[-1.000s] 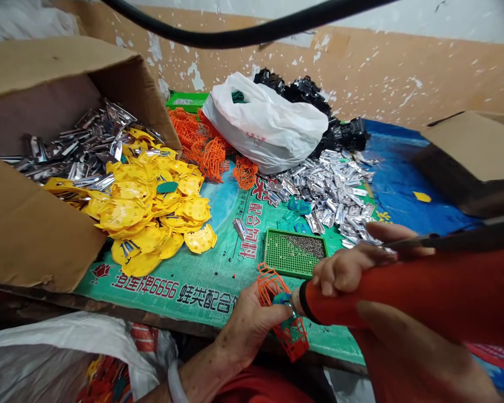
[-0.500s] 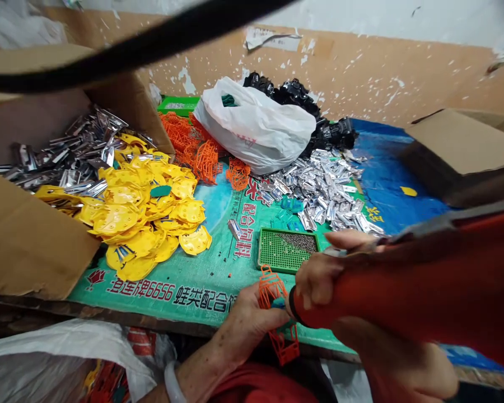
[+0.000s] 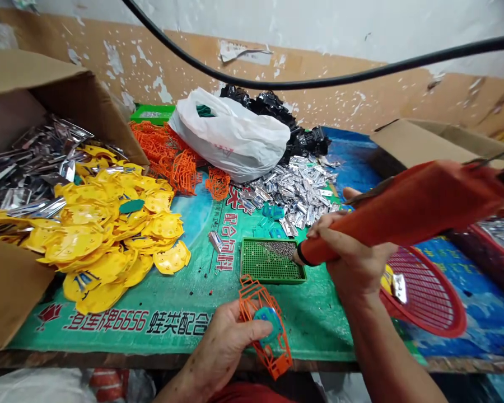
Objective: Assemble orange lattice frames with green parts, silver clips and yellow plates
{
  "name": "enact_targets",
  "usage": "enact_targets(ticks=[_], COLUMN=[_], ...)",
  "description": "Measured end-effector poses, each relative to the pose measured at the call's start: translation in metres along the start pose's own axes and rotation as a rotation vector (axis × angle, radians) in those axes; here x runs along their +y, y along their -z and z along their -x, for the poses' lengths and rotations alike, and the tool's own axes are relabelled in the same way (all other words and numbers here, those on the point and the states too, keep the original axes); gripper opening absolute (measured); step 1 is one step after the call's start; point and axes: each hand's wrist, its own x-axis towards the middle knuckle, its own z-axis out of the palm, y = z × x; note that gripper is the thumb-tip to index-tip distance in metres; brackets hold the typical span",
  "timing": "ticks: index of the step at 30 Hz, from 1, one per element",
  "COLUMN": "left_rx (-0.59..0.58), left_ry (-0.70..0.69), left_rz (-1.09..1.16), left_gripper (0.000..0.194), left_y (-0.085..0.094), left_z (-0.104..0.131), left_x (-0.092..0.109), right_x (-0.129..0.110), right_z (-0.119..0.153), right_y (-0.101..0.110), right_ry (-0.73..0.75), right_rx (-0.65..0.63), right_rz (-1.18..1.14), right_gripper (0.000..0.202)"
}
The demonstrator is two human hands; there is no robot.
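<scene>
My left hand (image 3: 229,338) is closed on an orange plastic frame (image 3: 280,362) near the table's front edge. The thumb presses on a teal plastic piece (image 3: 269,324) set in the middle of that frame. Wrapped round an electric screwdriver (image 3: 386,212) in an orange-red sleeve is my right hand (image 3: 355,257). Its black-ringed nose points down-left at the right side of a green perforated tray (image 3: 273,274). Small metal screws (image 3: 279,248) lie along the tray's far side. The bit's tip is hard to make out.
Yellow plastic pieces (image 3: 121,235) spill from a cardboard box (image 3: 12,296) on the left. Behind the tray are shiny metal parts (image 3: 298,190), a white plastic bag (image 3: 235,140) and orange frames (image 3: 168,151). A red basket (image 3: 428,296) stands right. A black cable (image 3: 277,85) hangs across.
The screwdriver has lifted off the orange frame and swung to the screw tray. The left hand now shows the frame and teal piece uncovered. The view has shifted right and the red basket shows.
</scene>
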Motion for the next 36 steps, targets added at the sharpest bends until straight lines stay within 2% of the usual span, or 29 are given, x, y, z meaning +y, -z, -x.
enact_targets(ticks=[3,8,12,16,24,28,33,36], left_rx=[0.038,0.063,0.088,0.076,0.019,-0.016,0.03,0.096], left_ry=[-0.011,0.003,0.03,0.048,0.062,0.052,0.039,0.024], left_rz=[0.021,0.034,0.025,0.029,0.098,0.113,0.132,0.134], left_gripper=[0.024,0.023,0.027,0.032,0.033,0.032,0.029,0.028], left_y=[0.0,0.0,0.0,-0.001,-0.002,0.002,0.004,0.004], left_z=[0.0,0.0,-0.001,0.0,0.003,0.003,0.002,0.001], left_x=[0.0,-0.002,-0.002,0.002,0.006,0.005,0.005,0.004], right_x=[0.009,0.012,0.014,0.016,0.018,0.017,0.018,0.019], right_z=[0.002,0.003,0.002,0.003,0.004,0.005,0.004,0.004], right_y=[-0.003,-0.008,-0.01,-0.011,-0.01,-0.011,-0.01,-0.01], right_ry=[-0.063,-0.062,-0.058,-0.065,-0.057,-0.071,-0.052,-0.052], right_rx=[0.039,0.022,0.014,0.011,0.024,0.039,0.033,0.022], right_rz=[-0.127,-0.168,-0.182,-0.175,-0.114,-0.117,-0.138,-0.13], right_gripper=[0.032,0.023,0.035,0.037,0.019,0.023,0.03,0.034])
